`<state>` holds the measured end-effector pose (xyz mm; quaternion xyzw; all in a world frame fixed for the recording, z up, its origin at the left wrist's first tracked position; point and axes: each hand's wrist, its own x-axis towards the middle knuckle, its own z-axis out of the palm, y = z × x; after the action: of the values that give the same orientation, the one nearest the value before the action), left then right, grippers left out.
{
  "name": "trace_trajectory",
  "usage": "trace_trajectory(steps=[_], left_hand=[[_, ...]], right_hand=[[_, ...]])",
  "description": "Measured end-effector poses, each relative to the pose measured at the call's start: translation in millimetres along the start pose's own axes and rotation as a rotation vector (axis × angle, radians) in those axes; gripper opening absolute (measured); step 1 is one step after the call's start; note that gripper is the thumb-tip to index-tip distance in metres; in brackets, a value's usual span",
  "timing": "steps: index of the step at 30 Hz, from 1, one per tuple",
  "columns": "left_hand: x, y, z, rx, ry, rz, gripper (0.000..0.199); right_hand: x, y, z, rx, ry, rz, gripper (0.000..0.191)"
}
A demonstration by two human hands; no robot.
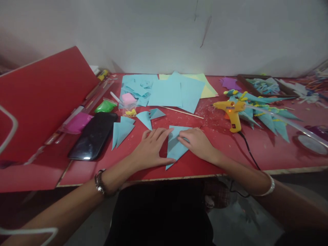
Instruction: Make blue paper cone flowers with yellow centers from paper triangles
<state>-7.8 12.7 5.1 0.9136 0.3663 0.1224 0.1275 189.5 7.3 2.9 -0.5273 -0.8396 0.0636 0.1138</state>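
Observation:
A light blue folded paper (176,148), roughly triangular with its point toward me, lies flat on the red table near the front edge. My left hand (153,147) rests along its left side with the fingers spread, fingertips by the top corner and thumb on the lower point. On the paper's upper right, my right hand (196,141) has its fingers curled and pressed together on the sheet. Left of my hands are folded blue paper triangles (122,131), with another folded blue piece (145,119) just behind my left hand.
A yellow glue gun (232,111) stands to the right, its cord running off the front edge. Behind it are blue paper cones with yellow trim (271,118). Blue sheets (166,92) lie at the back. Leftward are a black phone (93,136) and a red board (46,106).

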Motion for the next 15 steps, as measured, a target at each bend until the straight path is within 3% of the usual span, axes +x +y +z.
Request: trace_trajectory(steps=[15], left_hand=[[-11.6,5.0,-3.5,0.012,-0.058,-0.008,0.062]], right_hand=[[-0.1,0.2,0.9,-0.001,0.006,-0.008,0.031]])
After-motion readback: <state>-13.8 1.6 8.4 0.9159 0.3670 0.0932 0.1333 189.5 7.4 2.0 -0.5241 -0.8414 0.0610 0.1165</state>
